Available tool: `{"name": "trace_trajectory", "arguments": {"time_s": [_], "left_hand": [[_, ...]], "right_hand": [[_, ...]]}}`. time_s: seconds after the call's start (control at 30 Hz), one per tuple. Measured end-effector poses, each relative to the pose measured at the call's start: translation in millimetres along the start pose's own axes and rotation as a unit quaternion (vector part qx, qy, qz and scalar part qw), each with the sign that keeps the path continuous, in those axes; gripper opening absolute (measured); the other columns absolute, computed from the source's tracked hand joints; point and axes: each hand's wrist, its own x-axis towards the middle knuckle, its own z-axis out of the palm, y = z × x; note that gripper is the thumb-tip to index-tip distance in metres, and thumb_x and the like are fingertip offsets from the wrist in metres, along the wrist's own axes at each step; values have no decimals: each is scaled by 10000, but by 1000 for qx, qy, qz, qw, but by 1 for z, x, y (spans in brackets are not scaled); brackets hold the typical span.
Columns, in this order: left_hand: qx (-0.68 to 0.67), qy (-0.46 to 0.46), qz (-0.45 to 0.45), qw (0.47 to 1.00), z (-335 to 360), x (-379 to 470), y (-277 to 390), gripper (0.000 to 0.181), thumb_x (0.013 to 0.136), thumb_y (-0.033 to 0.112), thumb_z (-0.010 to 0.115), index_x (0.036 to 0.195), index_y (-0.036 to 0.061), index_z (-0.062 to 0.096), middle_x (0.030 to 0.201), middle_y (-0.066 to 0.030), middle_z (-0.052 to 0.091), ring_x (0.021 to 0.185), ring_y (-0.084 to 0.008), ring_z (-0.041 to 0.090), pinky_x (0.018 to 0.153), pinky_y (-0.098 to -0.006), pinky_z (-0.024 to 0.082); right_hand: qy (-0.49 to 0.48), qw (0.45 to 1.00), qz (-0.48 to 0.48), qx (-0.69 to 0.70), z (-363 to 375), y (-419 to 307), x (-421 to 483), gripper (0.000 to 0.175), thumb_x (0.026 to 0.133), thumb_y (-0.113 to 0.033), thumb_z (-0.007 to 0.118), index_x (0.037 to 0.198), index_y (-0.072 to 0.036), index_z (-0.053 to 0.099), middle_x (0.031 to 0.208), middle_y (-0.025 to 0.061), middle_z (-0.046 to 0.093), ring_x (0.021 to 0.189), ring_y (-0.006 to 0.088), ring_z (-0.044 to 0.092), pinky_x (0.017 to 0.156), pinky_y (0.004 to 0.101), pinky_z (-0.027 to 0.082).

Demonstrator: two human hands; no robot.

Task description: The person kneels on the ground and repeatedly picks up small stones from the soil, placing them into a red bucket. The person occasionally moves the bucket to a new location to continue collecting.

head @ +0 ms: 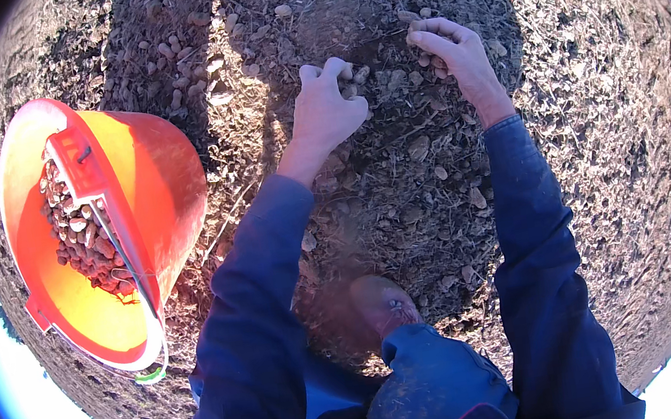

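My left hand is low over the soil, its fingers curled around several unshelled peanuts that show past the fingertips. To the right, my right hand pinches a peanut between thumb and forefinger, and more peanuts show below its thumb, against the palm. A red plastic bucket with a wire handle stands tilted in view at the left, partly filled with peanuts.
Loose peanuts lie scattered on the dry, leaf-littered ground, many in the shaded patch at the top. My shoe rests on the soil below my hands. Open field reaches the bright horizon.
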Motion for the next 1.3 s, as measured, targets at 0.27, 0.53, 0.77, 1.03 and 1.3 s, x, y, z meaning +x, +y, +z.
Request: {"name": "trace_trajectory", "arguments": {"time_s": [0.27, 0.53, 0.77, 1.03, 1.3], "left_hand": [[-3, 163, -26, 986, -4, 2, -24, 202, 741, 177, 688, 888, 65, 610, 923, -134, 570, 772, -292, 591, 729, -386, 494], [90, 48, 35, 994, -14, -2, -18, 205, 824, 221, 692, 966, 83, 643, 884, -81, 549, 669, -225, 590, 641, -340, 496], [91, 58, 117, 987, 7, 12, -13, 278, 818, 232, 692, 1084, 164, 646, 995, -100, 534, 790, -280, 625, 707, -380, 515], [-126, 11, -3, 992, -24, 7, -44, 146, 803, 132, 645, 914, 71, 574, 791, -46, 618, 629, -171, 596, 555, -294, 484], [-257, -71, -33, 963, -43, -4, -46, 176, 852, 188, 637, 998, 97, 604, 824, -50, 590, 627, -172, 596, 474, -290, 441]], "right_hand": [[34, 900, -172, -399, 15, 5, -15, 214, 724, -275, 697, 794, -75, 666, 660, 49, 623, 607, 197, 626, 620, 331, 506], [-119, 966, -16, -228, 22, -4, -30, 155, 705, -169, 627, 803, -52, 656, 641, 36, 587, 578, 183, 565, 605, 288, 460], [-24, 793, -271, -545, 40, 13, -12, 117, 751, -145, 623, 861, -125, 655, 810, 73, 645, 714, 283, 635, 621, 382, 490], [-244, 959, -53, -135, 14, -2, 1, 252, 888, -177, 569, 1097, -41, 606, 844, 16, 621, 666, 135, 610, 489, 221, 442], [-201, 968, -28, -147, 37, 3, -24, 229, 796, -88, 671, 1020, -45, 667, 635, -23, 554, 597, 106, 588, 504, 254, 431]]}}
